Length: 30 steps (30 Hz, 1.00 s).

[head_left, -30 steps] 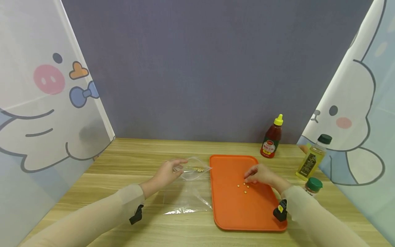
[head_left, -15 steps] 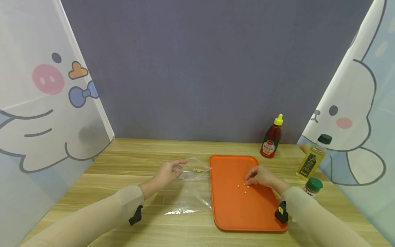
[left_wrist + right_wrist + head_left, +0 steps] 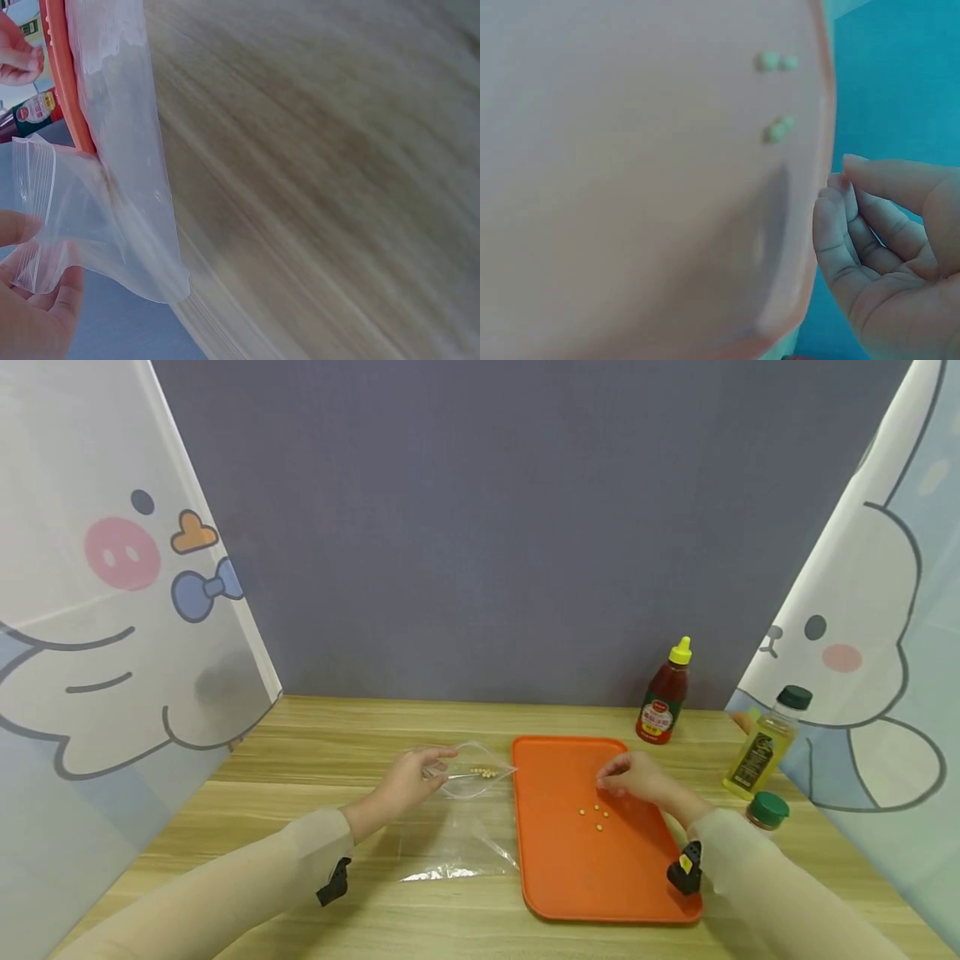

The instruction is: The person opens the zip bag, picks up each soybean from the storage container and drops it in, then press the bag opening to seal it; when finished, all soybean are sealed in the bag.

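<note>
My left hand pinches the rim of a clear zip-lock bag, holding its mouth apart. Several pale yellow soybeans show at the bag's mouth in the head view. Between thumb and fingers, the ribbed zip edge fills the left wrist view's lower left. My right hand is just above the orange tray, thumb and fingertips together on a soybean that they hide. Several loose soybeans lie on the tray nearer me, also visible in the right wrist view as pale soybeans.
Right of the tray stand an oil bottle with a dark cap and a green-lidded jar, partly behind my right sleeve. A red sauce bottle stands at the back. A grey panel closes off the wooden table's far edge.
My right hand has picked one soybean off the tray and risen slightly away from the others. My left hand and the bag keep their place.
</note>
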### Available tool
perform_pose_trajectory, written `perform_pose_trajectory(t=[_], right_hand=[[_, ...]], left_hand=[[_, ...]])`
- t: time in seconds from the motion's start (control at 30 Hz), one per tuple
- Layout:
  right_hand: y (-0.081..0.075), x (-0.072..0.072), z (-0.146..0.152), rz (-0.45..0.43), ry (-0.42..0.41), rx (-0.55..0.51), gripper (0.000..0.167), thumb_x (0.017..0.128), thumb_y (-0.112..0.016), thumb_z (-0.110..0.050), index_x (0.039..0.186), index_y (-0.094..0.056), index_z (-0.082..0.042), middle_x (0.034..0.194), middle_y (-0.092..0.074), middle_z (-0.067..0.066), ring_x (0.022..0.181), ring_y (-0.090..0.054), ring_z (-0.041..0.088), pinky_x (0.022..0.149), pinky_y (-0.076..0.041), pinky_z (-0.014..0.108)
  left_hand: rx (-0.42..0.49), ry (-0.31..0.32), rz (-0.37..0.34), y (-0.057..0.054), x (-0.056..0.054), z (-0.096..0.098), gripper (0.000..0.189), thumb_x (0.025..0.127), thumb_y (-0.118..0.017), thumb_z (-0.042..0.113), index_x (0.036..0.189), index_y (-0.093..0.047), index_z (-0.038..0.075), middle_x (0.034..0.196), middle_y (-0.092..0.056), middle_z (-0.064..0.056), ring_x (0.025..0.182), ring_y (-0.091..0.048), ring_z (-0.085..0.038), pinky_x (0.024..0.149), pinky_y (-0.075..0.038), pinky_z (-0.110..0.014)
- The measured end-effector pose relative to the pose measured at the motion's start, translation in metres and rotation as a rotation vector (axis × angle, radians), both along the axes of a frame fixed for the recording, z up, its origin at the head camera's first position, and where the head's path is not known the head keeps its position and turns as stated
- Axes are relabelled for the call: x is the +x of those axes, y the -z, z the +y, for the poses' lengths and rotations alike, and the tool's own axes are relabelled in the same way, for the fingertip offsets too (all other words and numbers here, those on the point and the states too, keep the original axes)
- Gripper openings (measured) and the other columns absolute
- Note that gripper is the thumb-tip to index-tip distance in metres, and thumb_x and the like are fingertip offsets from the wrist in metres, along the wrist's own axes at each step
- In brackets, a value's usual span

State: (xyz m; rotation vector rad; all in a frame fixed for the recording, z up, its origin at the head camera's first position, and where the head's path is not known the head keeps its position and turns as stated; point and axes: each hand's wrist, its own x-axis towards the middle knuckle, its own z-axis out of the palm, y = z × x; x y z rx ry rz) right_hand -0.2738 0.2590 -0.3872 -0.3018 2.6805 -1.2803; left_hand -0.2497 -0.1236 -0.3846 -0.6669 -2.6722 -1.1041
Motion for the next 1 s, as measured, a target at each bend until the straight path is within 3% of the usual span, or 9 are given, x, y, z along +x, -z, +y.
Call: perform_pose_trajectory(t=[0.23,0.43,0.63,0.9,1.0], right_hand=[[-0.012,-0.003,-0.022,0.037,0.009,0.025,0.018,0.089,-0.069,-0.013,0.099,-0.070,0.002,0.087,-0.071,0.004,0.073,-0.062,0.016,0.068,-0.056,0.030],[-0.022,-0.001,-0.053,0.047,-0.029,-0.052,0.019,0.091,-0.067,-0.014,0.101,-0.069,0.002,0.091,-0.071,0.015,0.081,-0.065,0.028,0.077,-0.057,0.044],[-0.029,-0.005,-0.081,0.053,-0.062,-0.083,0.022,0.093,-0.066,-0.019,0.103,-0.070,0.000,0.094,-0.069,0.018,0.086,-0.063,0.036,0.081,-0.055,0.046],[-0.036,-0.011,-0.126,0.095,-0.096,-0.166,0.018,0.086,-0.072,-0.010,0.099,-0.071,0.003,0.086,-0.072,0.008,0.073,-0.062,0.010,0.078,-0.059,0.043],[-0.036,-0.011,-0.142,0.092,-0.101,-0.170,0.018,0.084,-0.073,-0.009,0.098,-0.072,0.003,0.082,-0.071,0.004,0.069,-0.061,0.007,0.074,-0.059,0.042]], left_hand=[[-0.006,0.000,-0.005,0.000,-0.001,0.000,0.042,0.085,-0.067,-0.002,0.127,-0.061,0.005,0.126,-0.064,-0.018,0.097,-0.068,-0.030,0.073,-0.060,-0.026],[-0.010,-0.010,-0.014,-0.002,0.000,0.002,0.041,0.085,-0.067,-0.003,0.125,-0.062,0.004,0.121,-0.066,-0.019,0.093,-0.068,-0.028,0.070,-0.059,-0.025],[-0.006,-0.026,-0.036,-0.002,0.000,0.003,0.041,0.085,-0.068,-0.002,0.125,-0.063,0.006,0.119,-0.066,-0.019,0.091,-0.068,-0.026,0.068,-0.059,-0.023],[0.005,-0.027,-0.039,-0.002,-0.001,0.003,0.042,0.085,-0.068,-0.002,0.125,-0.063,0.007,0.120,-0.066,-0.018,0.090,-0.068,-0.025,0.068,-0.058,-0.023],[0.011,-0.017,-0.036,-0.002,-0.001,0.003,0.042,0.085,-0.068,-0.002,0.125,-0.063,0.006,0.119,-0.066,-0.018,0.090,-0.068,-0.026,0.068,-0.059,-0.023]])
